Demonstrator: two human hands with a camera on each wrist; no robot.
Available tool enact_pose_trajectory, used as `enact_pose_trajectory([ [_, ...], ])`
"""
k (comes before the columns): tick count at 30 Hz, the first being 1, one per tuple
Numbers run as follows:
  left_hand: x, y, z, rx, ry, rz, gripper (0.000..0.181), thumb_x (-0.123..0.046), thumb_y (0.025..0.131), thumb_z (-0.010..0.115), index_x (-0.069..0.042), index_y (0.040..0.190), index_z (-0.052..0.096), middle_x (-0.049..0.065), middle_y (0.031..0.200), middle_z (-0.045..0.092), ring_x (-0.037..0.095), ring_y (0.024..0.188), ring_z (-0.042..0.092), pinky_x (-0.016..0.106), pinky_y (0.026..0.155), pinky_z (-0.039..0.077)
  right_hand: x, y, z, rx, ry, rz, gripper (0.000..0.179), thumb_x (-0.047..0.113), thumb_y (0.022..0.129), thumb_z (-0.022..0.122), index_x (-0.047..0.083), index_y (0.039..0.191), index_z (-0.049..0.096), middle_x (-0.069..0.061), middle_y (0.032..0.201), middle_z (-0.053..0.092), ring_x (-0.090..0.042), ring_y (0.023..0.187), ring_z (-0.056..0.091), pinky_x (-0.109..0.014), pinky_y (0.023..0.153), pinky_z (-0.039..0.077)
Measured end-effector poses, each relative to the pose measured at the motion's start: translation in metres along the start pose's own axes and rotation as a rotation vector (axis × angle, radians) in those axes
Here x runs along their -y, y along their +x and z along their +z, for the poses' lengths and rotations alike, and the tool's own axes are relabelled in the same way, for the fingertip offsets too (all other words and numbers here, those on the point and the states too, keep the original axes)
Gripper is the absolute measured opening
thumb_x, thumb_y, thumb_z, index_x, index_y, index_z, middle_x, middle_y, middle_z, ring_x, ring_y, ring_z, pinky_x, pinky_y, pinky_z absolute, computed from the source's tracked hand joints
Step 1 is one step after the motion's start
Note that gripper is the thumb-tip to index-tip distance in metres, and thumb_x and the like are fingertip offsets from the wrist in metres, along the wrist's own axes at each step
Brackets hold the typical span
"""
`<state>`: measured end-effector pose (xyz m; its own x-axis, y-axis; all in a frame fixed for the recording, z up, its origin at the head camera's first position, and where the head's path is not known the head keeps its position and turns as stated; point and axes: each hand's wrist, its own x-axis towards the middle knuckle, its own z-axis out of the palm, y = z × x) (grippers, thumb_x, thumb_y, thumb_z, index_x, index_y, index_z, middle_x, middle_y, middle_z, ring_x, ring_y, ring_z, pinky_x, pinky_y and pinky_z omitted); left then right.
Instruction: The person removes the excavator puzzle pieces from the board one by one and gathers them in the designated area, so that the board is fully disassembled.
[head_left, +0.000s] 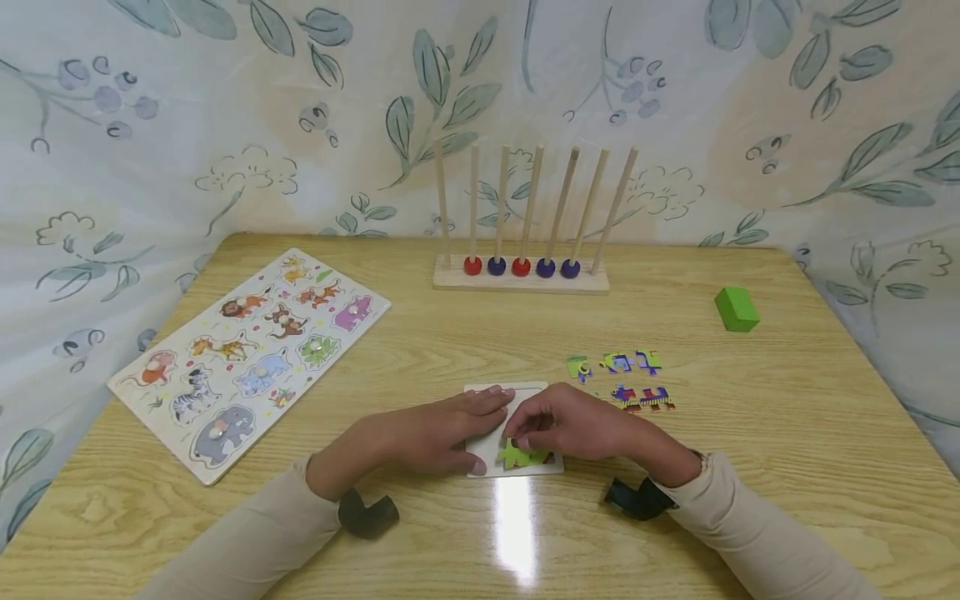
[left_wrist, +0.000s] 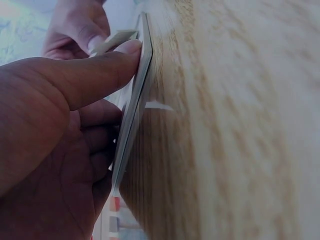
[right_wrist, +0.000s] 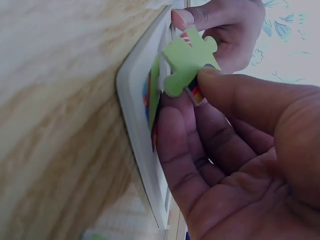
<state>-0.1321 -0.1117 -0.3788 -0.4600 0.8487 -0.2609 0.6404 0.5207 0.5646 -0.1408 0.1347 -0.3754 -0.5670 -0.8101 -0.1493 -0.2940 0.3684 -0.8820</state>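
Note:
A small white puzzle tray (head_left: 486, 446) lies on the table before me. My left hand (head_left: 442, 429) rests across its left side, fingers extended over the tray and thumb (left_wrist: 107, 72) pressing near the close edge. Over the tray's lower part, my right hand (head_left: 573, 425) pinches a light green jigsaw piece (right_wrist: 185, 60) between thumb and fingers. The piece is tilted, with a bit of red-and-white print on it. Below it, another green and multicoloured piece (right_wrist: 153, 100) lies inside the tray, partly hidden by the fingers.
Several loose jigsaw pieces (head_left: 618, 362) lie right of the tray. A wooden peg stand (head_left: 521, 283) with red and blue beads stands at the back. An animal knob puzzle board (head_left: 255, 367) lies at left, a green block (head_left: 737, 309) at far right.

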Motion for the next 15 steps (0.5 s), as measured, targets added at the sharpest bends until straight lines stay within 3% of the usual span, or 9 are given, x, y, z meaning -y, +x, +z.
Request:
enact_pose_trajectory([
  [15, -0.0001, -0.0011, -0.0003, -0.01, 0.013, 0.008, 0.069, -0.03, 0.099, 0.058, -0.002, 0.153, 0.025, 0.004, 0.162, 0.01, 0.017, 0.147, 0.005, 0.034, 0.117, 0.013, -0.0016, -0.0075, -0.0049, -0.082, -0.029, 0.034, 0.015, 0.006, 0.095, 0.062, 0.009, 0.105, 0.072, 0.006, 0.098, 0.07, -0.011, 0.085, 0.061, -0.027, 0.076, 0.053],
])
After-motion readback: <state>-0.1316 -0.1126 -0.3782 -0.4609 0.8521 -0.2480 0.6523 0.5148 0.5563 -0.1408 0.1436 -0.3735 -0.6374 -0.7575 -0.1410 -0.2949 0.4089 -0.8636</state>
